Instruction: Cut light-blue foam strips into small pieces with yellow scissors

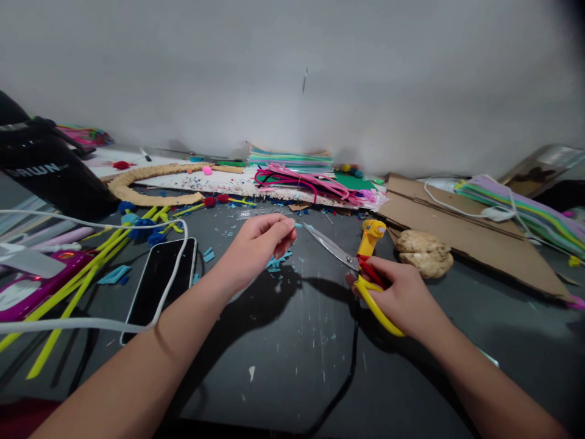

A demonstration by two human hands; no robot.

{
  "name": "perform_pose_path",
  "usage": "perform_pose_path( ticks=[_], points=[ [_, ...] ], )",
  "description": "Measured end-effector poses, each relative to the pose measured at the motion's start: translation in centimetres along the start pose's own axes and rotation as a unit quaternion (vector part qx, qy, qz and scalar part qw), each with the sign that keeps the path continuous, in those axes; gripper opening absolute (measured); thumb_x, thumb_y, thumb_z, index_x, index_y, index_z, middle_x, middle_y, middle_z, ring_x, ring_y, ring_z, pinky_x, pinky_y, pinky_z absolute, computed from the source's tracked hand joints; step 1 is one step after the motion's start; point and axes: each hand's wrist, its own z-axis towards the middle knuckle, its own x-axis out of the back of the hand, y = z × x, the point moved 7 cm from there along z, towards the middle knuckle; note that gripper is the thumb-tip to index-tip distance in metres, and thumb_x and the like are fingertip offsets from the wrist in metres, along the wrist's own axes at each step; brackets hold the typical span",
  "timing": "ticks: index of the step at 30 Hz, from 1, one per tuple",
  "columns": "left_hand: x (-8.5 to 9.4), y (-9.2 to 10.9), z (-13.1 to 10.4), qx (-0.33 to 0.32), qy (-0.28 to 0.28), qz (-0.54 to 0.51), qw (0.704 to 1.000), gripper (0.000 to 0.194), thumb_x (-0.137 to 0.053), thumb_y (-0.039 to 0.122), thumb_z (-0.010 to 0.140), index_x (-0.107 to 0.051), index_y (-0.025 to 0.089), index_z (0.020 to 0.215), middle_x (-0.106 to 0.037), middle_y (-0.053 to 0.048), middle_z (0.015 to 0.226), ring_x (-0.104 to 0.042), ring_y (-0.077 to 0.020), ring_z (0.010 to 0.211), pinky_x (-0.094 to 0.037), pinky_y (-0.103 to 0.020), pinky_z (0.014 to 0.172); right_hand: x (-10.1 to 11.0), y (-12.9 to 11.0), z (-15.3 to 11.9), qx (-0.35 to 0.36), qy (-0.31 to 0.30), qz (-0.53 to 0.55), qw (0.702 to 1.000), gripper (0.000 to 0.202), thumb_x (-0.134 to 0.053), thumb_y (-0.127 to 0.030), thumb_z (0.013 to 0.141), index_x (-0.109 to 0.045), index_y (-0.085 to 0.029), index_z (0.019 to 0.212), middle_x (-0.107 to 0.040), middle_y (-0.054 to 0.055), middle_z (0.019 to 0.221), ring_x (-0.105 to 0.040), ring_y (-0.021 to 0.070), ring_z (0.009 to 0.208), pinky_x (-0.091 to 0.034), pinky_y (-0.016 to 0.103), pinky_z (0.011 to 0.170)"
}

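My right hand (400, 292) is closed on scissors (336, 250) with yellow and red handles; their blades look nearly together and point up and left. My left hand (267, 241) is pinched, thumb against fingers, and a tiny light blue bit (298, 225) shows at its fingertips near the blade tips. Under and beside that hand, small blue scraps (280, 261) lie on the dark table (315, 378). A yellow glue gun (371, 236) stands just behind the scissors, its black cord running toward the front edge.
At left are a phone (162, 280) under a white cable, yellow stems (86, 277), a purple device (46, 286) and a black bottle (50, 171). Pink pipe cleaners (311, 182) and a cardboard ring (121, 186) lie behind. Right: a beige lump (424, 253) and cardboard (475, 235).
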Motion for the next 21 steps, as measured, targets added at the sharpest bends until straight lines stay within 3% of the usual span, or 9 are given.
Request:
perform_pose_path(
  ticks=[6, 12, 21],
  points=[
    [0.01, -0.04, 0.01, 0.003, -0.003, -0.005, 1.000, 0.026, -0.057, 0.034, 0.090, -0.058, 0.016, 0.071, -0.051, 0.001, 0.066, -0.043, -0.0087, 0.058, -0.033, -0.022, 0.054, -0.02, 0.07, 0.06, 0.004, -0.008, -0.005, 1.000, 0.015, -0.064, -0.031, 0.078, -0.059, -0.017, 0.072, -0.044, -0.003, 0.062, -0.038, 0.0118, 0.059, -0.033, 0.023, 0.054],
    [0.08, -0.08, 0.05, -0.003, 0.002, 0.000, 1.000, 0.028, -0.057, 0.035, 0.090, -0.057, 0.016, 0.069, -0.050, 0.001, 0.064, -0.042, -0.0084, 0.057, -0.032, -0.022, 0.053, -0.14, 0.36, 0.12, -0.018, -0.003, 0.015, 1.000, 0.028, -0.065, -0.041, 0.080, -0.055, -0.018, 0.068, -0.044, -0.003, 0.062, -0.039, 0.0116, 0.058, -0.034, 0.022, 0.052],
    [-0.02, 0.05, 0.10, -0.004, -0.003, 0.026, 1.000, 0.036, -0.050, 0.034, 0.093, -0.050, 0.016, 0.062, -0.045, 0.003, 0.054, -0.038, -0.0084, 0.051, -0.029, -0.024, 0.050, -0.16, 0.22, 0.11, -0.018, -0.002, 0.021, 1.000, 0.029, -0.068, -0.043, 0.078, -0.056, -0.018, 0.070, -0.045, -0.003, 0.062, -0.038, 0.0114, 0.059, -0.033, 0.022, 0.052]
  ],
)
